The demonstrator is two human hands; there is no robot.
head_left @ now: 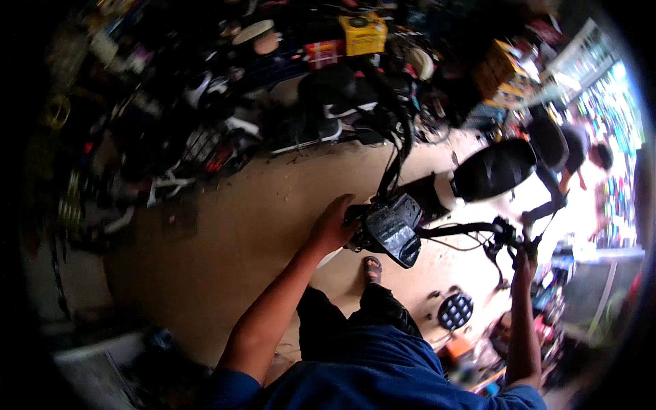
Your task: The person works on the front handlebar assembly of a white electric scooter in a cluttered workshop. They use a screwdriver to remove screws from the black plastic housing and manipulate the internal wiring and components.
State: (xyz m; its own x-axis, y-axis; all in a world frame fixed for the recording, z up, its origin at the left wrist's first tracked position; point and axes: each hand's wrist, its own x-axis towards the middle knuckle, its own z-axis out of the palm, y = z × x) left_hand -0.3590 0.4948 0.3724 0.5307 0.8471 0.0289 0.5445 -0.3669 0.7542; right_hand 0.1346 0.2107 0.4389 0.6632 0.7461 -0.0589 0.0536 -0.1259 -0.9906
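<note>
The hands are well apart: the right hand point(525, 261) seems wrapped round the end of the handlebar point(459, 230), while the left hand point(333, 225) is against the side of the console point(395, 231), its fingers partly hidden, so I cannot tell whether it grips. Both are on the front of the bike point(447, 191), which stands just ahead of the person, its dark seat point(495, 169) reaching away to the upper right. The step in hand looks like steadying or guiding the bike by its front; the next move would call for a firm right grip, an even push or pull, and care for the sandalled foot point(372, 269) close by. Under it all is a tan floor point(273, 195). A stool point(456, 311) with a checked top stands near the right forearm. Beyond the seat a blurred person point(577, 147) shows against bright light. Clutter lines the far side, with a yellow box point(364, 35), a red box point(324, 53) and stacked cartons point(502, 72).
</note>
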